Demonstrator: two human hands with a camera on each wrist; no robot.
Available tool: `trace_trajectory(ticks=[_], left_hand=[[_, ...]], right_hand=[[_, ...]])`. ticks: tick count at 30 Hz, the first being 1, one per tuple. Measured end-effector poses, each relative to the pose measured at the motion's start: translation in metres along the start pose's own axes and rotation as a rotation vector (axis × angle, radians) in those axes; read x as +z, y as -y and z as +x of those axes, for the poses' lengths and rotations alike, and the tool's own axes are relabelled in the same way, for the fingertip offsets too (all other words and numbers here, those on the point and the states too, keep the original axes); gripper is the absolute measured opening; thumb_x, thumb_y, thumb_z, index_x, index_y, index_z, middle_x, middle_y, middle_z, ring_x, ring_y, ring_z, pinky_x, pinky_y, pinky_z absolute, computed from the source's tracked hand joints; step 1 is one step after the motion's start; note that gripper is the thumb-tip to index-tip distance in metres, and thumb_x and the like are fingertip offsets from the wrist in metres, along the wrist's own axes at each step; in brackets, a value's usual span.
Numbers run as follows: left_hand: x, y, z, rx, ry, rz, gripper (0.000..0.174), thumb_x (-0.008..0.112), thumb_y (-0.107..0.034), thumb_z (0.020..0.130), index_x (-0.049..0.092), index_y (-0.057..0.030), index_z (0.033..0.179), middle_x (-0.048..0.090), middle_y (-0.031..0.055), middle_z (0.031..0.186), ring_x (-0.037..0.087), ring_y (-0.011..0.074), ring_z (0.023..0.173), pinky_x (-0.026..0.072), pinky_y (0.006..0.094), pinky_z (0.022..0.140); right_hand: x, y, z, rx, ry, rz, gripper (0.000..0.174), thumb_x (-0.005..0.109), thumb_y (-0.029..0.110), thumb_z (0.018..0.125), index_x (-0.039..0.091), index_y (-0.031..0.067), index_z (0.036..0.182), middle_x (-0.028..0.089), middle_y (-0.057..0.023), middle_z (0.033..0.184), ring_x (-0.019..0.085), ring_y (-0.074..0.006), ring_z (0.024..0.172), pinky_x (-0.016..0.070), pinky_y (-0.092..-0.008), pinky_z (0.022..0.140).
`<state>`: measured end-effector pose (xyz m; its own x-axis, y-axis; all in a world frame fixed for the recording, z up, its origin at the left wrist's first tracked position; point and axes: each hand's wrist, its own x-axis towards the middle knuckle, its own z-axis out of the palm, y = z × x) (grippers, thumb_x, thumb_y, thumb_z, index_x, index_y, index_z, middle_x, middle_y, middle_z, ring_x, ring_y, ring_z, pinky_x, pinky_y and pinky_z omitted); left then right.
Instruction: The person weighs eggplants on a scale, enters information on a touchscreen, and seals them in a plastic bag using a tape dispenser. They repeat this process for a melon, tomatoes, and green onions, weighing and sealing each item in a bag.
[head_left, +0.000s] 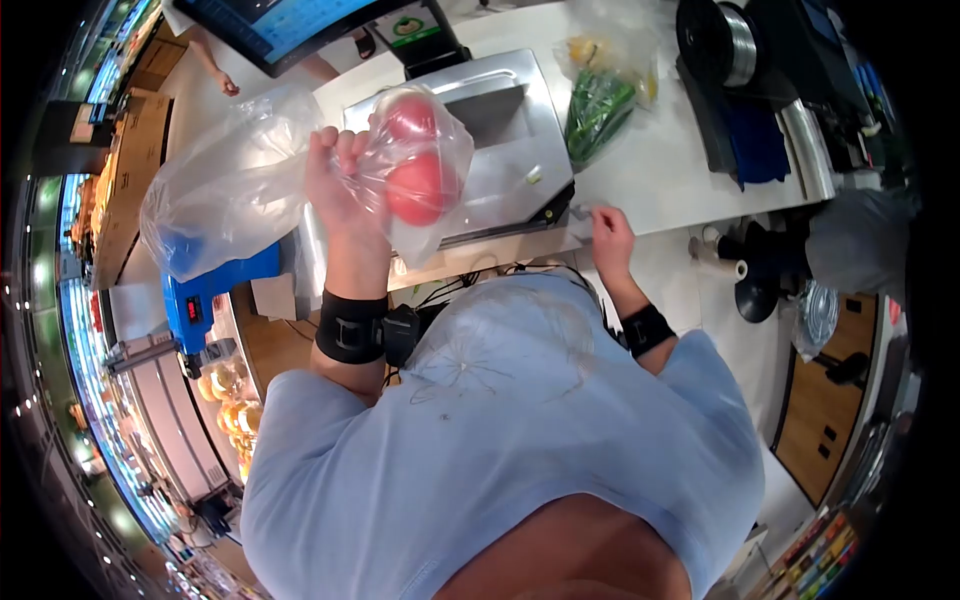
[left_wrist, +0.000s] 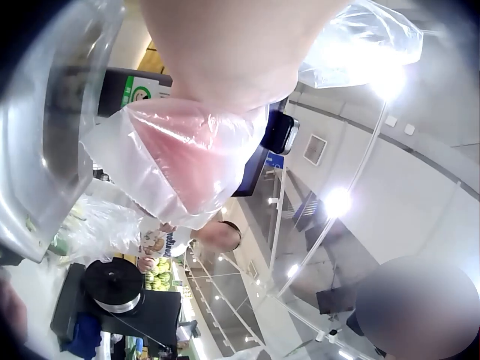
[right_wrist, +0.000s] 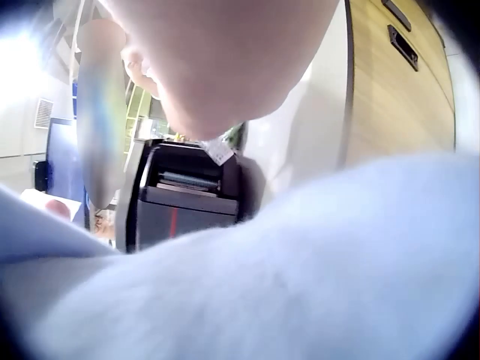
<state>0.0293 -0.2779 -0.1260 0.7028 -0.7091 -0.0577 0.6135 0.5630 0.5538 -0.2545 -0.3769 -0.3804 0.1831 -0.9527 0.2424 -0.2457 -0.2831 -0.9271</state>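
My left hand [head_left: 345, 185] grips the gathered neck of a clear plastic bag [head_left: 455, 215], held above the metal weighing scale [head_left: 530, 150]. Smooth, round red fruits [head_left: 415, 188] that look like tomatoes bulge inside it. The bag's loose, empty end [head_left: 230, 160] billows out on the other side of the fist. In the left wrist view the filled part [left_wrist: 187, 157] hangs beyond the hand. Beside the scale's near right corner, my right hand [head_left: 612, 240] has curled fingers and pinches a small white printed label [right_wrist: 219, 152], seen best in the right wrist view.
A bag of green vegetables [head_left: 600, 105] lies right of the scale. Further right are a wire spool [head_left: 735, 45] and a black label printer [right_wrist: 187, 195]. A screen [head_left: 290, 25] stands behind the scale, and a blue device [head_left: 190, 305] sits at left. Other people are nearby.
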Motion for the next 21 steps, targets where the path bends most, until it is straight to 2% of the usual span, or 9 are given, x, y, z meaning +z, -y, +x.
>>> trace_trajectory(ticks=[1,3,4,6,8,11,13,16,21], left_hand=[[0.002,-0.002,0.0,0.024,0.003,-0.009,0.025,0.039,-0.023,0.101,0.045,-0.0096,0.08,0.035,0.0015,0.056,0.042,0.0142,0.063,0.0422,0.0272,0.068],[0.007,-0.002,-0.005,0.081,0.012,0.04,0.023,0.039,-0.025,0.1,0.045,-0.0107,0.083,0.034,0.0018,0.055,0.045,0.0178,0.067,0.0436,0.0373,0.09],[0.01,0.0,-0.007,0.093,0.007,0.039,0.023,0.039,-0.025,0.1,0.045,-0.0107,0.083,0.034,0.0018,0.055,0.045,0.0178,0.067,0.0436,0.0373,0.09],[0.018,0.008,-0.009,0.149,0.041,0.028,0.025,0.036,-0.026,0.101,0.044,-0.0108,0.083,0.035,0.0033,0.055,0.045,0.0201,0.067,0.039,0.0396,0.097],[0.026,0.016,-0.012,0.156,0.042,0.024,0.027,0.034,-0.027,0.102,0.044,-0.0111,0.083,0.036,0.0038,0.055,0.044,0.0208,0.067,0.0359,0.0412,0.1],[0.042,0.022,-0.018,0.197,0.049,0.028,0.026,0.034,-0.025,0.101,0.041,-0.0107,0.081,0.034,0.0028,0.058,0.043,0.0192,0.069,0.0389,0.0399,0.098],[0.051,0.021,-0.022,0.207,0.053,0.006,0.026,0.034,-0.024,0.101,0.042,-0.0108,0.081,0.034,0.0027,0.057,0.042,0.019,0.069,0.0397,0.038,0.095],[0.062,0.017,-0.029,0.206,0.026,-0.028,0.025,0.034,-0.023,0.101,0.041,-0.0108,0.081,0.033,0.0023,0.057,0.041,0.0181,0.068,0.0405,0.0343,0.087],[0.062,0.01,-0.037,0.164,0.071,-0.049,0.025,0.035,-0.022,0.101,0.041,-0.0104,0.08,0.033,0.0009,0.056,0.039,0.016,0.065,0.0396,0.0306,0.079]], right_hand=[[-0.003,0.005,0.007,-0.021,0.012,0.007,0.002,0.063,0.004,0.086,0.063,0.0026,0.087,0.063,-0.0073,0.08,0.061,-0.0191,0.073,0.0487,-0.0304,0.066],[-0.017,0.035,0.026,0.282,0.026,0.36,0.004,0.061,0.006,0.09,0.061,0.003,0.092,0.062,-0.0019,0.082,0.059,-0.0087,0.074,0.0474,-0.0237,0.066],[-0.023,0.072,0.035,0.277,0.039,0.362,0.004,0.061,0.006,0.09,0.061,0.003,0.092,0.062,-0.0019,0.082,0.059,-0.0087,0.074,0.0474,-0.0237,0.066],[-0.024,0.172,0.05,0.197,0.189,0.732,0.01,0.063,0.005,0.089,0.059,0.0032,0.097,0.061,-0.0002,0.084,0.057,-0.0054,0.075,0.0468,-0.0203,0.066],[-0.015,0.224,0.05,0.09,0.336,0.874,0.015,0.065,0.002,0.086,0.058,0.0023,0.099,0.061,-0.0008,0.085,0.057,-0.006,0.076,0.047,-0.0201,0.067],[0.01,0.258,0.051,-0.036,0.462,0.816,0.022,0.071,0.002,0.081,0.057,0.0025,0.099,0.06,-0.0017,0.086,0.056,-0.0077,0.076,0.0468,-0.0223,0.066],[0.024,0.261,0.054,-0.213,0.479,0.476,0.031,0.076,0.005,0.075,0.056,0.0033,0.099,0.056,-0.0036,0.088,0.056,-0.0114,0.076,0.0466,-0.0253,0.065],[0.027,0.267,0.057,-0.365,0.411,0.432,0.038,0.079,0.008,0.07,0.055,0.0044,0.1,0.052,-0.0051,0.089,0.054,-0.0141,0.074,0.0453,-0.0266,0.064],[0.025,0.27,0.056,-0.429,0.389,0.444,0.04,0.08,0.009,0.07,0.055,0.0049,0.101,0.05,-0.0052,0.089,0.052,-0.0145,0.07,0.0443,-0.0263,0.063]])
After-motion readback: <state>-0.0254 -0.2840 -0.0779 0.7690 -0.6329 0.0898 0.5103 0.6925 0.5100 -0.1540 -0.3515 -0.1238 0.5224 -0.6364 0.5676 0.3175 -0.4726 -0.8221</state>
